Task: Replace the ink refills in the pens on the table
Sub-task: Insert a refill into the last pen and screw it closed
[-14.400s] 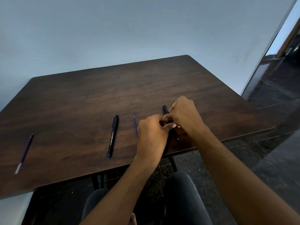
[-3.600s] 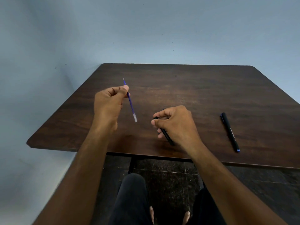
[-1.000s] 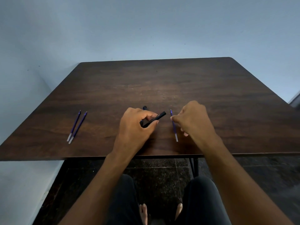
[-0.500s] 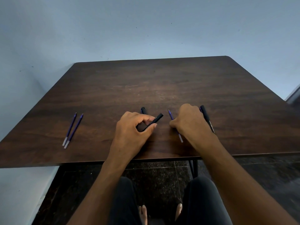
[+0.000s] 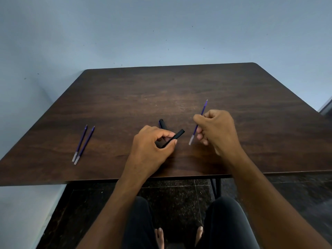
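My left hand (image 5: 152, 146) grips a black pen barrel (image 5: 177, 136) whose open end points up and to the right. Just behind my fingers a second black pen piece (image 5: 162, 123) lies on the table, partly hidden. My right hand (image 5: 217, 131) pinches a purple ink refill (image 5: 200, 119) above the table; its tip points away from me and its clear end points down toward the barrel. Two more purple refills (image 5: 83, 143) lie side by side at the left of the dark wooden table (image 5: 179, 92).
The table stands against a pale blue wall, with its near edge just in front of my knees. My legs and bare feet show below, over a dark speckled floor. A doorway edge (image 5: 326, 106) shows at the far right.
My right hand has lifted the purple refill off the table and raised it. The black pen seen beside my right hand half a second ago is hidden now. My left hand keeps its grip.
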A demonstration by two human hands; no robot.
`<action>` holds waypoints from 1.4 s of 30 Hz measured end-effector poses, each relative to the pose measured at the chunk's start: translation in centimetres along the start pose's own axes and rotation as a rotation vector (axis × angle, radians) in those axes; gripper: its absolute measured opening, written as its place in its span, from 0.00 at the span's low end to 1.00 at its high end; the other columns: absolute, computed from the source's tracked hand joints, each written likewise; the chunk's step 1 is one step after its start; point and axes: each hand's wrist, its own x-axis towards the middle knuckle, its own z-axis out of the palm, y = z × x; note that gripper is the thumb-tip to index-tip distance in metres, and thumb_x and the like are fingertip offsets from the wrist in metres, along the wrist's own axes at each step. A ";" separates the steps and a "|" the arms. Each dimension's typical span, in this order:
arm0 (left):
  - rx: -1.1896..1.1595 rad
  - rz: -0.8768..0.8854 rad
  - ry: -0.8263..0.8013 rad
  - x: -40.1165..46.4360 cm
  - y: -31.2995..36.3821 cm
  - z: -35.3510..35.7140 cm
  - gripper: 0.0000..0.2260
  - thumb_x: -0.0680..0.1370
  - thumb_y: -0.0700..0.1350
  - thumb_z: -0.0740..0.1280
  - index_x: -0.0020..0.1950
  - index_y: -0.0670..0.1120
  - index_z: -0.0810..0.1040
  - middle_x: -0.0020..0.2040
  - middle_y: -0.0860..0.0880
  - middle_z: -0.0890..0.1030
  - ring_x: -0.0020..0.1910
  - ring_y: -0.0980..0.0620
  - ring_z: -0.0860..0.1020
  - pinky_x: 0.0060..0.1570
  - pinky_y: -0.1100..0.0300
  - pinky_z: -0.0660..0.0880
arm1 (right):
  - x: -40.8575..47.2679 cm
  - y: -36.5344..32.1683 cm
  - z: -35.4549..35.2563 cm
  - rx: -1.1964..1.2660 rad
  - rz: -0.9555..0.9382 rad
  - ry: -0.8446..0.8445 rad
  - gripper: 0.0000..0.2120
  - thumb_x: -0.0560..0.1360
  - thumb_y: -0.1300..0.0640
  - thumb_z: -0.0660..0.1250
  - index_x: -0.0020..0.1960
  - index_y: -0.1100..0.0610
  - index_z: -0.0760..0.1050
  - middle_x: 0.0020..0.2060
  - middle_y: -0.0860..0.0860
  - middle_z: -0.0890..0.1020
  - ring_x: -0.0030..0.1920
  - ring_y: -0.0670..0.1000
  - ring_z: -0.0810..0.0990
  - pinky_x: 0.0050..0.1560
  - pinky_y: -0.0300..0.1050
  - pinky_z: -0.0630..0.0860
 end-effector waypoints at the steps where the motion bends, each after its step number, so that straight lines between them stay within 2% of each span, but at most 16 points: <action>1: -0.003 0.000 0.001 0.0 0.0 0.0 0.08 0.73 0.48 0.77 0.52 0.52 0.86 0.43 0.58 0.83 0.46 0.58 0.77 0.47 0.69 0.71 | 0.0 -0.1 -0.1 0.093 -0.007 0.010 0.11 0.74 0.60 0.69 0.34 0.59 0.73 0.22 0.53 0.78 0.21 0.51 0.75 0.19 0.39 0.67; 6: 0.002 -0.002 -0.003 0.0 0.1 -0.1 0.08 0.73 0.48 0.77 0.51 0.52 0.86 0.43 0.58 0.83 0.46 0.58 0.77 0.46 0.73 0.68 | 0.4 -0.9 -0.5 0.318 -0.064 0.075 0.09 0.73 0.63 0.67 0.34 0.60 0.73 0.24 0.54 0.79 0.21 0.51 0.77 0.20 0.40 0.70; 13: 0.002 0.004 0.002 0.0 0.3 -0.1 0.08 0.73 0.47 0.77 0.51 0.53 0.86 0.42 0.60 0.81 0.45 0.58 0.77 0.46 0.73 0.69 | 0.2 0.0 0.7 0.408 -0.018 0.013 0.11 0.76 0.62 0.66 0.35 0.60 0.74 0.25 0.55 0.80 0.22 0.52 0.78 0.21 0.41 0.71; 19: -0.007 -0.020 0.039 0.0 0.4 -0.1 0.07 0.73 0.46 0.77 0.50 0.51 0.85 0.41 0.65 0.76 0.46 0.57 0.78 0.48 0.67 0.73 | -0.7 0.5 1.9 0.398 0.022 -0.140 0.11 0.75 0.63 0.67 0.34 0.58 0.74 0.27 0.54 0.80 0.23 0.51 0.76 0.20 0.40 0.69; 22: -0.015 -0.051 0.067 0.0 0.3 0.0 0.07 0.73 0.45 0.77 0.50 0.50 0.86 0.42 0.62 0.79 0.47 0.55 0.79 0.50 0.62 0.74 | -1.1 0.7 2.5 0.336 0.038 -0.212 0.11 0.74 0.65 0.67 0.34 0.58 0.75 0.26 0.53 0.79 0.24 0.52 0.75 0.21 0.40 0.68; 25: -0.029 -0.081 0.111 -0.1 0.2 0.1 0.07 0.73 0.43 0.77 0.50 0.47 0.86 0.45 0.55 0.84 0.48 0.53 0.81 0.53 0.55 0.77 | -1.3 0.8 2.5 0.288 0.047 -0.273 0.08 0.76 0.63 0.70 0.38 0.60 0.77 0.27 0.52 0.79 0.25 0.51 0.75 0.21 0.41 0.68; 29: -0.039 -0.096 0.146 -0.1 0.2 0.2 0.06 0.73 0.44 0.77 0.49 0.48 0.86 0.44 0.57 0.82 0.47 0.54 0.81 0.52 0.56 0.77 | -1.0 0.4 1.4 0.361 0.003 -0.188 0.10 0.75 0.54 0.75 0.40 0.58 0.80 0.32 0.54 0.80 0.27 0.50 0.75 0.23 0.42 0.70; 32: -0.033 -0.080 0.158 -0.1 0.1 0.2 0.07 0.73 0.44 0.77 0.50 0.47 0.86 0.44 0.57 0.83 0.47 0.54 0.80 0.51 0.61 0.75 | -0.8 0.2 1.0 0.457 -0.027 -0.092 0.08 0.76 0.55 0.75 0.42 0.59 0.82 0.32 0.54 0.82 0.27 0.49 0.76 0.24 0.42 0.72; 35: -0.026 -0.065 0.160 -0.2 0.1 0.2 0.07 0.73 0.43 0.77 0.50 0.47 0.86 0.44 0.57 0.82 0.46 0.55 0.80 0.50 0.65 0.74 | -0.8 0.3 1.2 0.451 -0.030 -0.093 0.06 0.75 0.57 0.75 0.44 0.60 0.83 0.31 0.53 0.83 0.27 0.48 0.76 0.25 0.42 0.72; 42: -0.014 -0.019 0.200 -0.5 0.0 0.0 0.08 0.72 0.43 0.78 0.50 0.46 0.87 0.43 0.53 0.85 0.44 0.54 0.81 0.46 0.58 0.79 | -1.1 0.1 1.9 0.406 -0.045 -0.101 0.07 0.75 0.58 0.76 0.41 0.59 0.82 0.28 0.50 0.81 0.26 0.48 0.76 0.24 0.41 0.72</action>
